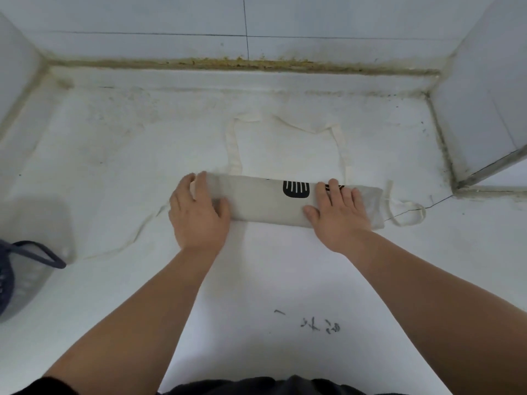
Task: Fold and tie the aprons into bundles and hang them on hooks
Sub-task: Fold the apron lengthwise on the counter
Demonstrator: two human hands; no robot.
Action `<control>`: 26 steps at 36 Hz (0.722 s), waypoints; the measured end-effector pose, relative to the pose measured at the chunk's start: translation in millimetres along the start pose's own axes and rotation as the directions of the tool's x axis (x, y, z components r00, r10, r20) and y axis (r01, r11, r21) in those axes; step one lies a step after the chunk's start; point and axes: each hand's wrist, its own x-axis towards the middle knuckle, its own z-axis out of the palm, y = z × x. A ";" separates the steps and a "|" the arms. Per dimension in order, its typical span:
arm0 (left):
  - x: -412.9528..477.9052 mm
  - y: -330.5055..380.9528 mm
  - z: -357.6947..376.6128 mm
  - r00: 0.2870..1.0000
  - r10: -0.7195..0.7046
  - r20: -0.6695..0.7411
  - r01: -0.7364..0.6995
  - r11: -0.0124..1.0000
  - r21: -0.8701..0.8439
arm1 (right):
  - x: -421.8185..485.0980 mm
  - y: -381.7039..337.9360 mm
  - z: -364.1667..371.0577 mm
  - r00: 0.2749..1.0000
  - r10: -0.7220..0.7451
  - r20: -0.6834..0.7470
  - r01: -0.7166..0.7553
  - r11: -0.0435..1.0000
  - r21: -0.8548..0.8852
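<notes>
A beige apron [265, 202], folded into a long narrow strip with a black printed motif, lies across the white counter [256, 280]. Its pale neck loop [288, 129] spreads out behind it, and one waist tie [407, 215] curls off its right end. Another tie [137, 232] trails away to the left. My left hand [198, 212] lies flat on the strip's left end, fingers straight. My right hand [339, 213] presses flat on the right part, fingers straight.
White tiled walls enclose the counter at the back, left and right, with a stained seam [242, 64] along the back. A dark mesh basket [20, 277] stands at the left edge. Handwritten marks [316, 325] sit on the counter near me.
</notes>
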 end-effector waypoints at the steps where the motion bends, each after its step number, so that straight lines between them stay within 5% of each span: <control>1: -0.1 6.2 -3.4 0.979 -0.200 0.039 0.203 0.974 -0.104 | 0.0 0.1 0.2 1.000 0.001 -0.003 -0.001 1.000 -0.002; 4: 3.7 21.7 -8.5 0.735 -0.640 0.224 0.678 0.699 -0.228 | -0.4 -2.0 1.5 1.000 0.002 -0.002 -0.002 1.000 -0.004; 8: 16.0 35.0 -3.7 0.538 -0.758 0.370 0.830 0.397 -0.392 | 1.0 -1.4 1.8 1.000 -0.002 -0.013 0.002 1.000 -0.006; 13: 23.3 36.9 2.4 0.549 -0.734 0.398 0.789 0.300 -0.536 | 1.9 -0.7 2.4 1.000 -0.010 -0.008 0.010 1.000 -0.012; 15: 21.1 39.6 1.6 0.613 -0.703 0.361 0.743 0.357 -0.566 | 2.5 -0.4 3.1 1.000 -0.011 -0.013 0.011 1.000 -0.014; 17: 18.8 38.3 3.4 0.763 -0.609 0.218 0.599 0.539 -0.592 | 2.4 -0.6 3.4 1.000 -0.010 -0.017 0.010 1.000 -0.014; 21: 2.9 41.3 14.3 0.988 -0.152 -0.002 0.136 0.892 -0.431 | 3.1 -1.1 4.2 1.000 -0.013 -0.017 0.012 1.000 -0.007; 23: -3.3 42.9 21.9 0.990 0.136 -0.049 -0.144 0.921 -0.361 | 3.6 -0.9 4.3 1.000 -0.020 -0.008 0.020 1.000 -0.005; 26: 0.1 32.9 32.8 0.921 0.379 -0.093 -0.389 0.879 -0.276 | 3.4 -0.2 4.6 1.000 -0.025 -0.010 0.025 1.000 -0.002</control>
